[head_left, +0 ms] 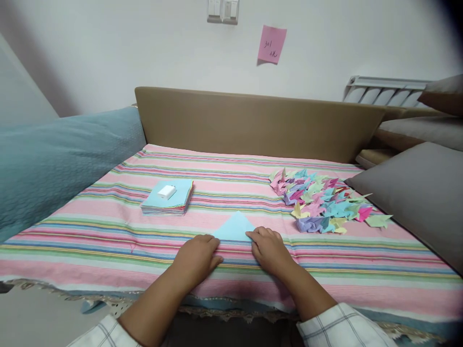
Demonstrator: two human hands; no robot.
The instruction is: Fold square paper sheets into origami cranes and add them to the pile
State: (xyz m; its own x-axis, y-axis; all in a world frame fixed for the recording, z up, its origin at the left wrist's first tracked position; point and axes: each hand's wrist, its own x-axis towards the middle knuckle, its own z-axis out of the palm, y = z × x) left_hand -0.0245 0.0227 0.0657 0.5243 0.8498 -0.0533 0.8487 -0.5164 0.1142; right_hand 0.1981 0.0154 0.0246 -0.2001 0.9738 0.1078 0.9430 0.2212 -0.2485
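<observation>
A light blue paper sheet [234, 226], folded into a triangle, lies on the striped cloth with its point facing away from me. My left hand [198, 255] rests at the paper's left corner, fingers laid down and thumb apart. On the other side, my right hand [269, 248] touches the right part of the paper with an outstretched index finger. Its thumb is held apart and the remaining fingers are bent. Both hands are open, and the paper's outer corners are partly hidden beneath the fingers.
Left of the hands sits a stack of coloured paper [164, 202] with a white charger-like block [167, 192] on top. Many folded paper shapes [321, 202] are heaped at the right. A grey cushion [415, 193], blue-green bedding [68, 159] and a brown backboard [253, 125] border the striped cloth [108, 231].
</observation>
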